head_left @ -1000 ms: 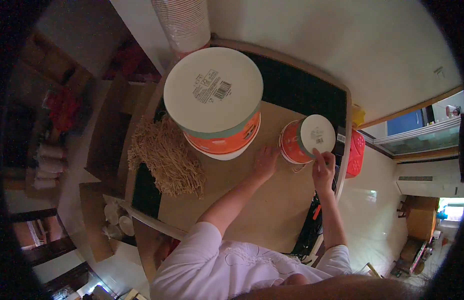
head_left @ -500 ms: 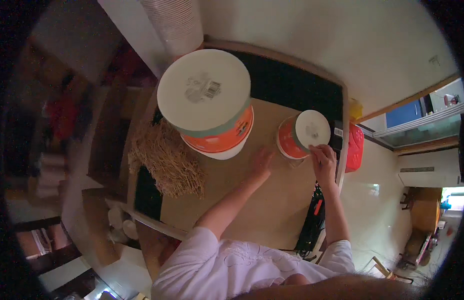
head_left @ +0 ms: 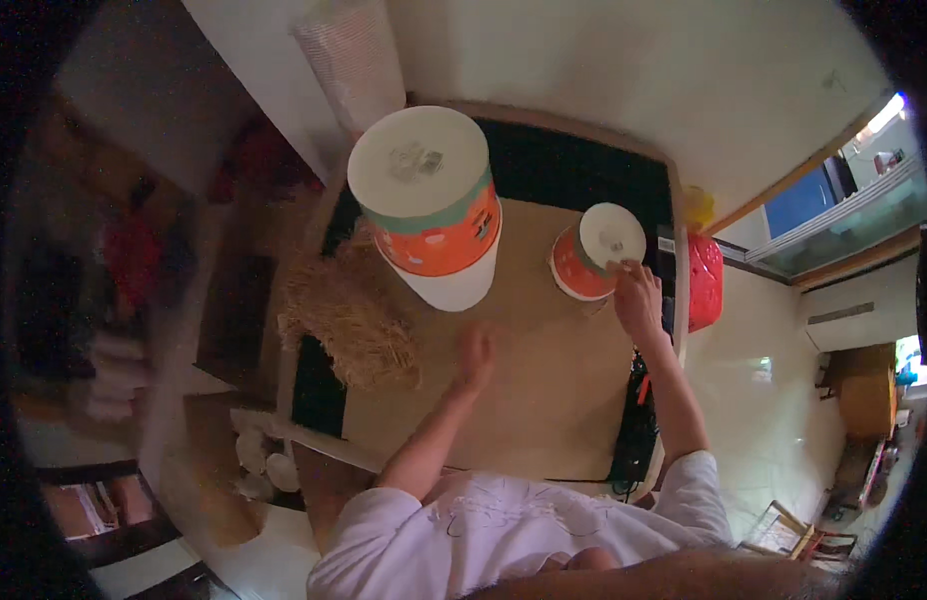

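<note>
My right hand [head_left: 639,292] is at the front edge of a small orange tub [head_left: 581,262] with a pale round top, its fingertips pinched together; anything between them is too small to make out. My left hand [head_left: 477,352] hovers over the brown board [head_left: 529,390], its fingers smeared by motion. Just beyond it stands a tall tub [head_left: 439,242], orange with a green band and a pale round top. A white section [head_left: 454,285] shows below the orange. Left of my left hand lies a bundle of dry brown stalks [head_left: 359,325].
The board lies on a dark green surface [head_left: 549,155] with a raised pale border. Near its right side are black items and a small orange-red object [head_left: 644,390]. A red package [head_left: 705,283] sits beyond the right border. A ribbed white column [head_left: 354,65] rises behind the tall tub.
My left hand has moved left, away from the small tub. My right hand remains at that tub's edge. The view has shifted; the tall tub's top looks smaller and more white shows below it.
</note>
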`<state>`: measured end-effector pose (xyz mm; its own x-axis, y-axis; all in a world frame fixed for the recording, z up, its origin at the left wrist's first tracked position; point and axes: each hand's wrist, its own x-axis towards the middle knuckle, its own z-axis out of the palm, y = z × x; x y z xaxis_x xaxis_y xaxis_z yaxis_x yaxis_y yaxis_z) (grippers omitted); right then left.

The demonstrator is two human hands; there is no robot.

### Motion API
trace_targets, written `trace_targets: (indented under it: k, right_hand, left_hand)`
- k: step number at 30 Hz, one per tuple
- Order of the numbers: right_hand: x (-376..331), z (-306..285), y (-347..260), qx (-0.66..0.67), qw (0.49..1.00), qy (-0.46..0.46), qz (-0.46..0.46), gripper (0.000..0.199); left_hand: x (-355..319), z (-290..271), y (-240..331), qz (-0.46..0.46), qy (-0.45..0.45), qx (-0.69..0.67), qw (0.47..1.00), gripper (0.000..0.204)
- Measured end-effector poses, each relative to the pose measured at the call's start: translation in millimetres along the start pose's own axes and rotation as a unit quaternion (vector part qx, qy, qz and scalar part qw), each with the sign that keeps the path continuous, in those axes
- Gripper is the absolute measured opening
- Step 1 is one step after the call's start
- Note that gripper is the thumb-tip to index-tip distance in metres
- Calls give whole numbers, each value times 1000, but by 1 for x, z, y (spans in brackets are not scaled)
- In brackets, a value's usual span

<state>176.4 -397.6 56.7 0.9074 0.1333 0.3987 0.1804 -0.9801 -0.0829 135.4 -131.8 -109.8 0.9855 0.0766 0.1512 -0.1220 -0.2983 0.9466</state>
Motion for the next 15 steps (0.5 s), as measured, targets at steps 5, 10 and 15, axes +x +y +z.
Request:
trace_targets:
  k: [5,10,15]
  right_hand:
    - [25,15,-54,488,863,70,111,26]
    - [77,19,-115,533,835,42,132,22]
    - [99,7,-143,615,757,-39,218,19]
  left_hand:
    - [63,-111,59,55,222,34,973,16]
    - [135,-163,106,18,261,-8,965,21]
    - [165,-180,117,12,78,-81,994,23]
